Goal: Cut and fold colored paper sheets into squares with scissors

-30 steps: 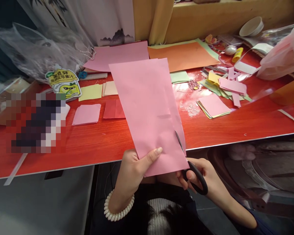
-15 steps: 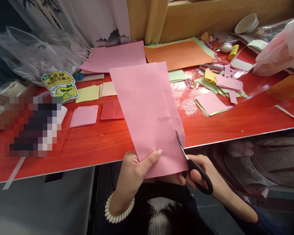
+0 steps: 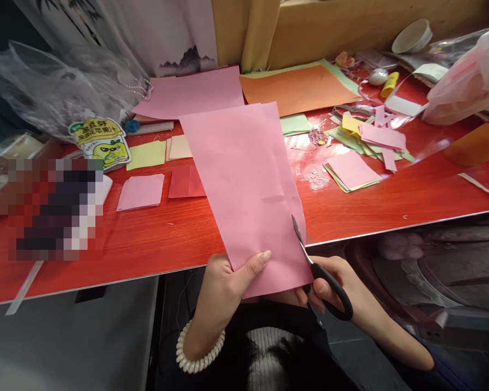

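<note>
A long sheet of pink paper (image 3: 244,179) tilts up in front of me, its far end over the red table. My left hand (image 3: 232,279) grips its lower left edge, thumb on top and the other fingers hidden beneath. Black-handled scissors (image 3: 330,285) are in my right hand (image 3: 334,277), with a thumb and fingers around the handle loops. One blade lies over the paper near its right edge, pointing away from me; the other blade is hidden, apparently under the sheet.
On the red table (image 3: 179,239) lie small stacks of pink paper (image 3: 140,191), red paper (image 3: 186,182) and more pink paper (image 3: 352,171). Paper scraps (image 3: 381,136) are heaped at the right. Large orange paper (image 3: 297,89) lies behind. A plastic bag (image 3: 468,81) stands at far right.
Almost nothing differs. The scissors and the right edge of the pink paper have shifted very slightly left, and both hands keep their hold.
</note>
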`<state>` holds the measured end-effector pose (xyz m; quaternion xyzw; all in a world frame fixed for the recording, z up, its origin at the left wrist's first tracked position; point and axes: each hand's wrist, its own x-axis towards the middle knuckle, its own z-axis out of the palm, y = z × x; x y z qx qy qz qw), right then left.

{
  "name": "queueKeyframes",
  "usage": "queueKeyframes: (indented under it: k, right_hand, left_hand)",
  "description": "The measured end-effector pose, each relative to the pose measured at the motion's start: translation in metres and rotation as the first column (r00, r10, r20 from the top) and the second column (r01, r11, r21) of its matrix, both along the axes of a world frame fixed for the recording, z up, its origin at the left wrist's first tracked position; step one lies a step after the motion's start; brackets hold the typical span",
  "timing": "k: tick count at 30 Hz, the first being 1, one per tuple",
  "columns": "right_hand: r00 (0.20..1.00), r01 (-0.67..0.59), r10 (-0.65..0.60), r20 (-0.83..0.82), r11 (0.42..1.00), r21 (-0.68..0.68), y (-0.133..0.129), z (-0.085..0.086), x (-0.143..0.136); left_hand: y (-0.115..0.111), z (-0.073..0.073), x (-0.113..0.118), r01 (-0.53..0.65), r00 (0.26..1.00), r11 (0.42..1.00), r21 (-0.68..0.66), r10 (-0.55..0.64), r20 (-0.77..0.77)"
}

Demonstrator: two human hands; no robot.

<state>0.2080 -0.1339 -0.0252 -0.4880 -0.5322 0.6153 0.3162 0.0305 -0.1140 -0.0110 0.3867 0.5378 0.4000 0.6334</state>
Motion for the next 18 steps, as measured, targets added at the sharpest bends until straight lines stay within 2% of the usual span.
queueKeyframes:
  k: [8, 12, 18]
  right_hand:
    - [1.0, -0.007, 0.007, -0.011, 1.0, 0.006, -0.0023, -0.0021, -0.0007]
    - [1.0, -0.006, 0.006, -0.027, 1.0, -0.014, -0.0028, -0.0043, -0.0008]
    - [0.999, 0.002, -0.002, -0.043, 1.0, -0.011, -0.0034, -0.0067, -0.0014]
  left_hand:
    - [0.0009, -0.0008, -0.0034, -0.002, 1.0, 1.0, -0.001, 0.002, -0.027]
    - [0.0018, -0.0017, -0.0056, 0.069, 0.998, 0.997, -0.032, -0.07, -0.008]
    - [0.0004, -0.0022, -0.0031, 0.014, 1.0, 0.999, -0.04, -0.013, 0.009]
